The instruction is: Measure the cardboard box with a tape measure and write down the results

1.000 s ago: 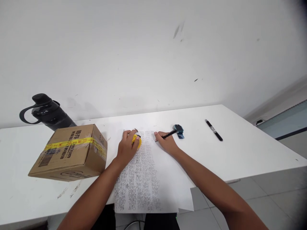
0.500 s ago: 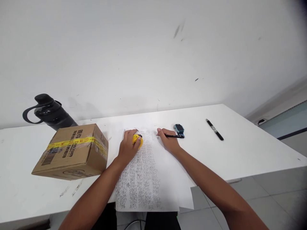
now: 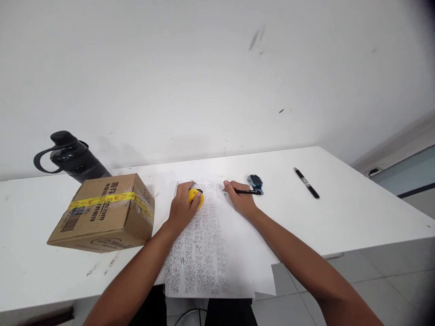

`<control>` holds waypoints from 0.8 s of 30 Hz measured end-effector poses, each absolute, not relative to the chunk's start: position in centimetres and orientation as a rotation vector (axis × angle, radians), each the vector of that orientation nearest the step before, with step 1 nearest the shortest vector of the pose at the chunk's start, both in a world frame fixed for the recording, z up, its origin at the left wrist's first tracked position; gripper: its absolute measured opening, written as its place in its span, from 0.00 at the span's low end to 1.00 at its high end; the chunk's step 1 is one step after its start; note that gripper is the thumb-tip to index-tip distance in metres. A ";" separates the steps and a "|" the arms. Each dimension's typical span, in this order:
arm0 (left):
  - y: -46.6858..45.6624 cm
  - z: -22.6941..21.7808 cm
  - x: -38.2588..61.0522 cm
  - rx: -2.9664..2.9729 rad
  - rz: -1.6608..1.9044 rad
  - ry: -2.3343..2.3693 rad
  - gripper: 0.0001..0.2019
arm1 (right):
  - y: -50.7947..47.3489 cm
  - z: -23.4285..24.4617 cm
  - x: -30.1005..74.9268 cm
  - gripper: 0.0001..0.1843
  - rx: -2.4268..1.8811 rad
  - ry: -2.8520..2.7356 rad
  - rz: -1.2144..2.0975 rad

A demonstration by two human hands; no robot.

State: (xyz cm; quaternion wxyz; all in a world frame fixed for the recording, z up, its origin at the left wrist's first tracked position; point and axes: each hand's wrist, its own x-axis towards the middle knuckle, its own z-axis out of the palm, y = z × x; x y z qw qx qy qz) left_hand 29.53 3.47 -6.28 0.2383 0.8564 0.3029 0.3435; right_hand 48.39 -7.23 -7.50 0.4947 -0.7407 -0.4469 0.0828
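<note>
My left hand (image 3: 182,206) is closed around a small yellow and black tape measure (image 3: 196,199), resting on the upper left of a paper sheet (image 3: 244,253). A short piece of metal shows above its fingers. Dense rows of dark handwriting cover the left and middle of the sheet. My right hand (image 3: 239,198) grips a black pen (image 3: 249,192) at the sheet's upper right, its tip near the written column. The pen's back end lies over the strap of a blue smartwatch (image 3: 254,181) just beyond this hand.
A taped cardboard box (image 3: 105,213) stands to the left, with a dark water bottle (image 3: 78,158) behind it. Another black pen (image 3: 306,183) lies to the right on the white table (image 3: 340,213). The sheet's lower end hangs past the front edge. A wall rises behind the table.
The whole view has shifted slightly. Both hands keep their grips, and my right hand stays at nearly the same spot on the paper.
</note>
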 end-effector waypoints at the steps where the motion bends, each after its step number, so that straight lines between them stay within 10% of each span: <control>1: 3.5 -6.3 29.5 2.331 0.937 0.841 0.17 | -7.2 -7.5 48.4 0.26 -1.798 -1.083 0.200; 24: 3.3 -8.3 29.3 2.075 0.950 0.866 0.34 | -6.3 -10.0 47.5 0.17 -1.925 -1.591 -0.146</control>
